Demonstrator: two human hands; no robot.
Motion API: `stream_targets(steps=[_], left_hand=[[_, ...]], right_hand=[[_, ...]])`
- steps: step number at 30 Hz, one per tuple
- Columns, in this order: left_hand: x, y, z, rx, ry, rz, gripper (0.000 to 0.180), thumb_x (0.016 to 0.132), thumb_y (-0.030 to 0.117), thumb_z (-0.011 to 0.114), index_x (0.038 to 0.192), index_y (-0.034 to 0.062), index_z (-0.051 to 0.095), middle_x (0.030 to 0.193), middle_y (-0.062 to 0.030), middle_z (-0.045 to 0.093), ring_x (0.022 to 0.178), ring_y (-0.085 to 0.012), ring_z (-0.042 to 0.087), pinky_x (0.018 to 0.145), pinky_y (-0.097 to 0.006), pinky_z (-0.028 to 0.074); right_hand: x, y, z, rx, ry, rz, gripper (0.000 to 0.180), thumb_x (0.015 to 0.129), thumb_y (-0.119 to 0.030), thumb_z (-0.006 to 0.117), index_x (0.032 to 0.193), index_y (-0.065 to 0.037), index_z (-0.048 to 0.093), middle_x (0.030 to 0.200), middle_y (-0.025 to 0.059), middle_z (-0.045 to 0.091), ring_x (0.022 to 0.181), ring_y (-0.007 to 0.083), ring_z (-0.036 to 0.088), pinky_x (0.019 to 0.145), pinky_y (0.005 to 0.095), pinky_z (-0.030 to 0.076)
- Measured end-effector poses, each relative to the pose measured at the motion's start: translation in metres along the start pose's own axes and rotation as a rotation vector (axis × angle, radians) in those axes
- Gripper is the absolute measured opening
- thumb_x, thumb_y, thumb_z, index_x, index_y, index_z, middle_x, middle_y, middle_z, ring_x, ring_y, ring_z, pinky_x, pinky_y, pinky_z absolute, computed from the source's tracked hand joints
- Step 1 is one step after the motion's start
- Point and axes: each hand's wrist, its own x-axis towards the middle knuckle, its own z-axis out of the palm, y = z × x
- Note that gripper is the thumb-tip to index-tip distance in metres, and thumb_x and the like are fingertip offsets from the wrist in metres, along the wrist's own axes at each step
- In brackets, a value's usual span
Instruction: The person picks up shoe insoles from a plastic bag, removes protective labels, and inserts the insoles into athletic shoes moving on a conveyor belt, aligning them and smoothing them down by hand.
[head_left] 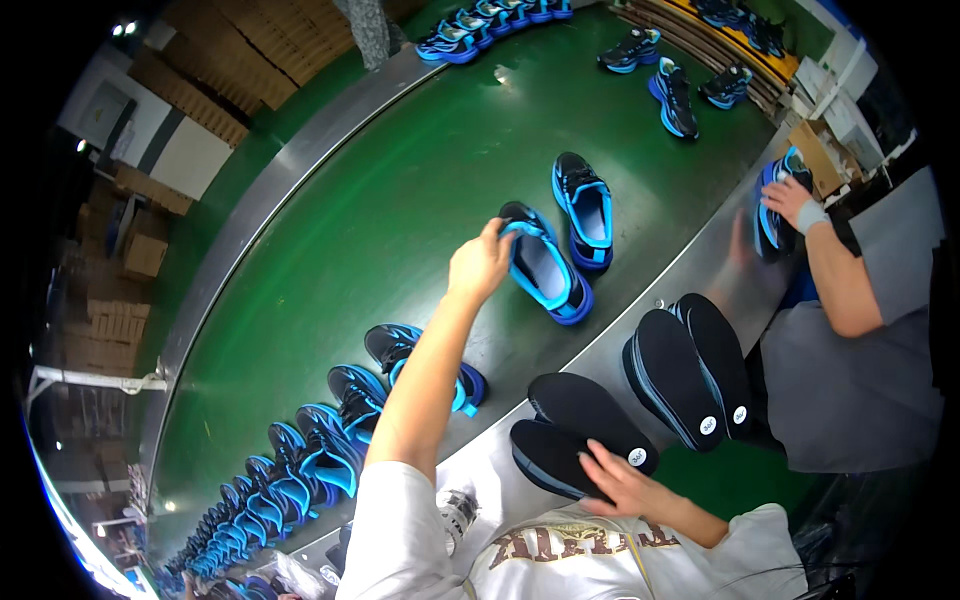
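My left hand [479, 264] pinches the upper of a black and blue sneaker [545, 268] that rests on the green belt. The shoe's opening faces up and shows a pale inside. Just right of it stands a second sneaker [584, 210] of the same kind. Low in the view, my right hand [628, 484] lies over the end of a black insole stack [555, 450], fingers stretched out and touching it. Another insole stack [590, 410] adjoins it behind. Farther right are two more piles of black insoles [668, 375] with round white stickers.
A long row of sneakers [290, 475] lines the belt [380, 220] at the left. Several others [672, 98] stand at the far end. At right a co-worker's hand [790, 200] holds a sneaker [770, 225]. A metal ledge [610, 340] borders the belt's near side.
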Motion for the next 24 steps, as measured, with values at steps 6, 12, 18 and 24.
stream_targets(steps=[6, 12, 18, 24], left_hand=[[-0.051, -0.044, -0.031, 0.102, 0.006, -0.259, 0.043, 0.087, 0.039, 0.039, 0.086, -0.001, 0.055, 0.075, -0.0233, 0.06, 0.075, -0.039, 0.058, 0.068, -0.045, 0.045], [-0.076, -0.082, -0.012, -0.266, -0.022, -0.397, 0.049, 0.084, 0.042, 0.048, 0.081, -0.0059, 0.058, 0.065, -0.0168, 0.057, 0.066, -0.0226, 0.056, 0.063, -0.035, 0.043], [-0.071, -0.069, -0.008, -0.35, -0.019, -0.421, 0.049, 0.084, 0.043, 0.046, 0.073, -0.0049, 0.054, 0.069, -0.0251, 0.057, 0.072, -0.0362, 0.058, 0.067, -0.04, 0.043], [-0.086, -0.085, -0.006, -0.491, 0.037, -0.432, 0.048, 0.085, 0.04, 0.048, 0.073, -0.0057, 0.053, 0.058, -0.0128, 0.051, 0.059, -0.0184, 0.05, 0.057, -0.034, 0.041]], right_hand=[[0.072, -0.002, -0.076, -0.209, 0.171, -0.009, 0.026, 0.079, -0.014, 0.055, 0.096, 0.006, 0.057, 0.115, 0.0275, 0.046, 0.078, 0.0328, 0.053, 0.072, 0.0375, 0.045], [0.176, 0.017, -0.076, -0.466, -0.029, -0.148, 0.014, 0.07, -0.012, 0.053, 0.062, -0.001, 0.058, 0.102, 0.0146, 0.057, 0.071, 0.028, 0.054, 0.067, 0.0359, 0.046], [0.196, 0.022, -0.042, -0.663, -0.22, -0.146, 0.013, 0.067, -0.011, 0.055, 0.07, -0.002, 0.064, 0.09, 0.0116, 0.059, 0.074, 0.0253, 0.054, 0.069, 0.0377, 0.046], [0.208, 0.008, -0.036, -0.648, -0.239, -0.171, 0.011, 0.065, -0.01, 0.056, 0.069, -0.002, 0.063, 0.092, 0.0119, 0.059, 0.075, 0.0257, 0.054, 0.065, 0.0363, 0.048]])
